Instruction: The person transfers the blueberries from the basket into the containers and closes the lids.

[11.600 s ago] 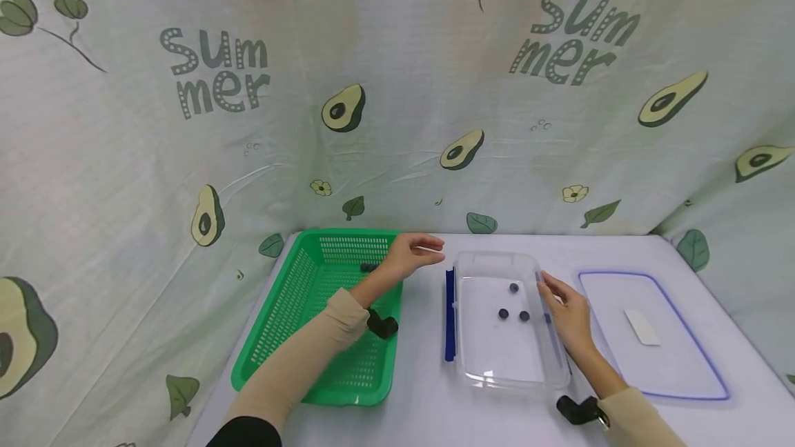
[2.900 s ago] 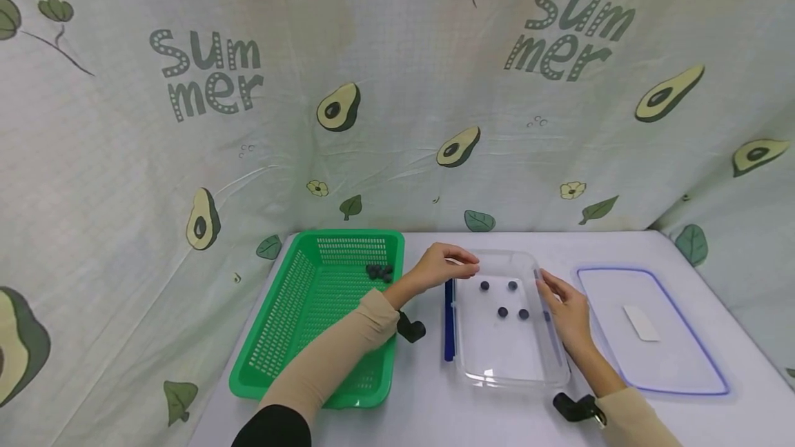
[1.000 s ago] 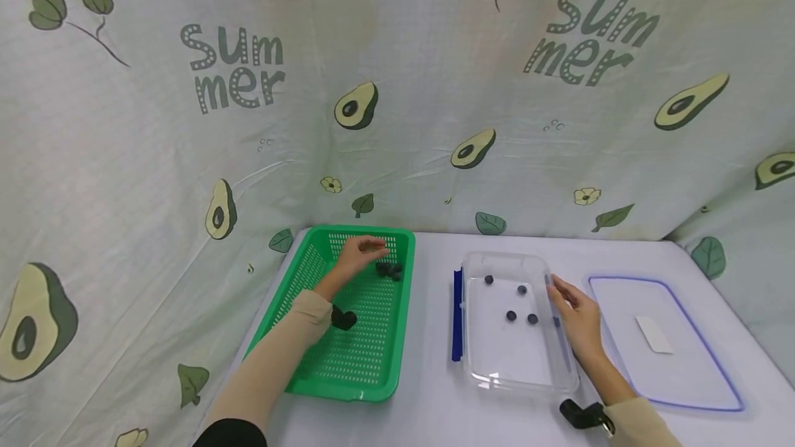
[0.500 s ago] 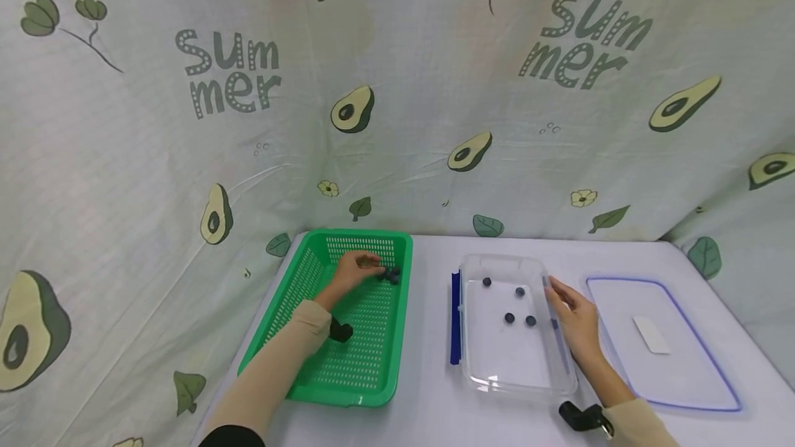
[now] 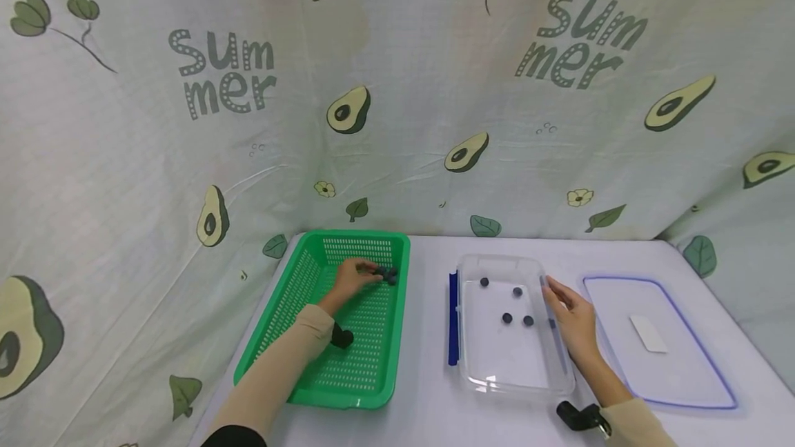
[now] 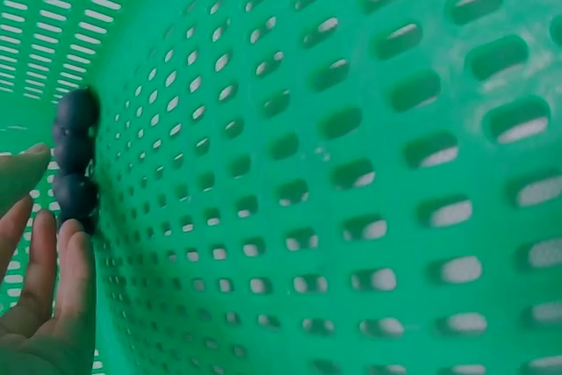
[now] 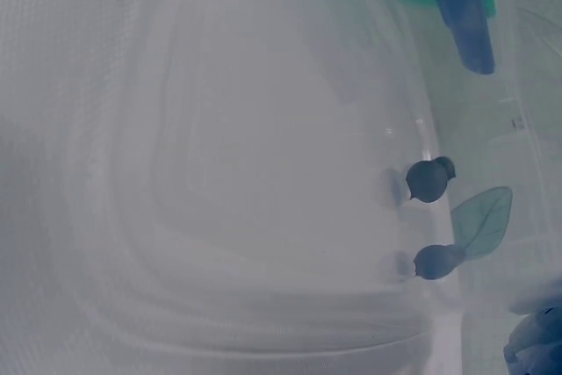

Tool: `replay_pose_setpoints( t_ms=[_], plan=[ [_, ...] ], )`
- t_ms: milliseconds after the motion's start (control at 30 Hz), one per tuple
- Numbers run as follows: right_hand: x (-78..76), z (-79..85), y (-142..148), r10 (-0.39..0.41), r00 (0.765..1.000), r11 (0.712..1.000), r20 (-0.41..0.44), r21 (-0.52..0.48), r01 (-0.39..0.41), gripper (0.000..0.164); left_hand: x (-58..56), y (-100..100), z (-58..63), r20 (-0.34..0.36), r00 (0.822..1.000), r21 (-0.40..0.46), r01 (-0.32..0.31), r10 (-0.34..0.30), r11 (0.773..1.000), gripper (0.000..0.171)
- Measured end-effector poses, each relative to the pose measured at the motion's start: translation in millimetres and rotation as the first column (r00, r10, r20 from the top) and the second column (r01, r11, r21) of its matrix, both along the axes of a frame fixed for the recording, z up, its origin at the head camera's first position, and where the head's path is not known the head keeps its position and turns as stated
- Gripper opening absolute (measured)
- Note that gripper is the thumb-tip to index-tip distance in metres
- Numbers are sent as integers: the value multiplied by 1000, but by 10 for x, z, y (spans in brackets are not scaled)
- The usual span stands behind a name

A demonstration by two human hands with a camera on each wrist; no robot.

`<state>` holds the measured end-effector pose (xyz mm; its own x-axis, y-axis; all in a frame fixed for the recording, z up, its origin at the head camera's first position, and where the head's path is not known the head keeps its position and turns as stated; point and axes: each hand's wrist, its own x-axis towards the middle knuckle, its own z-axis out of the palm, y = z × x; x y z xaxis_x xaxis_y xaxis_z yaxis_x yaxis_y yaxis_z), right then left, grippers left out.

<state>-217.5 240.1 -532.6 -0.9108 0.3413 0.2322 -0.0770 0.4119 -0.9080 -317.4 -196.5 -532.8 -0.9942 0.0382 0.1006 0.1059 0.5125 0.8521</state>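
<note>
Dark berries [image 5: 391, 280] lie clustered at the upper right end of a green basket [image 5: 366, 357], which fills the lower left-centre of the head view. The left hand [image 5: 349, 279] reaches into the basket beside them, thumb and fingers parted; the left wrist view shows the fingertips close against the cluster at the left of the frame, though whether they touch it I cannot tell.

Four more berries sit well apart on the floor of a clear container [image 5: 497, 357], right of centre. At its right wall, the right hand [image 5: 574, 319] rests its fingertips near the rim; whether it pinches the wall I cannot tell. The two hands are well apart.

A blue flap [image 5: 454, 319] hangs along the container's left side. Farther right lies a clear lid [image 5: 680, 368] with a blue edge, bearing a white rectangle [image 5: 649, 334]. All stand on a white-covered bench [image 5: 428, 371]. Beige sleeves [image 5: 273, 371] enter from the bottom, and behind hangs a pale cloth [image 5: 397, 47] printed with avocados, leaves and lettering.
</note>
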Motion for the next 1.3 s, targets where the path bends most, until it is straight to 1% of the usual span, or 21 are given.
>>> replay_pose_setpoints(
  t_ms=[100,167,400,533,700,833,967,1133,1300],
  plan=[
    [-10,-6,-2,-7,1000,1000,4,1,7,40,11,9,-6,-3,1000,-29,-16,16,999,22],
    [-15,-9,-2,-8,1000,1000,3,-1,8,39,14,13,-13,-7,1000,-31,-19,19,999,23],
    [-27,-8,11,7,1000,1000,-9,-3,-7,39,13,13,-54,-24,1000,-10,-10,9,1000,23],
    [-37,-6,16,12,1000,1000,-8,-6,-12,39,25,37,-61,-18,1000,11,-26,26,1000,22],
    [-37,-5,15,10,1000,1000,-4,-19,-10,39,29,72,-76,-33,999,5,-38,38,999,20],
    [-33,-3,8,12,1000,1000,3,-25,-12,40,40,86,-62,-41,998,-10,-53,53,999,19],
    [-26,11,-14,6,1000,999,10,-32,-6,39,54,73,-57,-46,998,-36,-55,54,998,18],
    [-31,11,-14,-3,1000,1000,15,-17,3,39,49,53,-80,-50,998,-80,-50,46,996,16],
    [-31,0,0,0,1000,1000,9,-17,0,41,43,44,-80,-52,998,-109,-26,20,994,15]
  ],
)
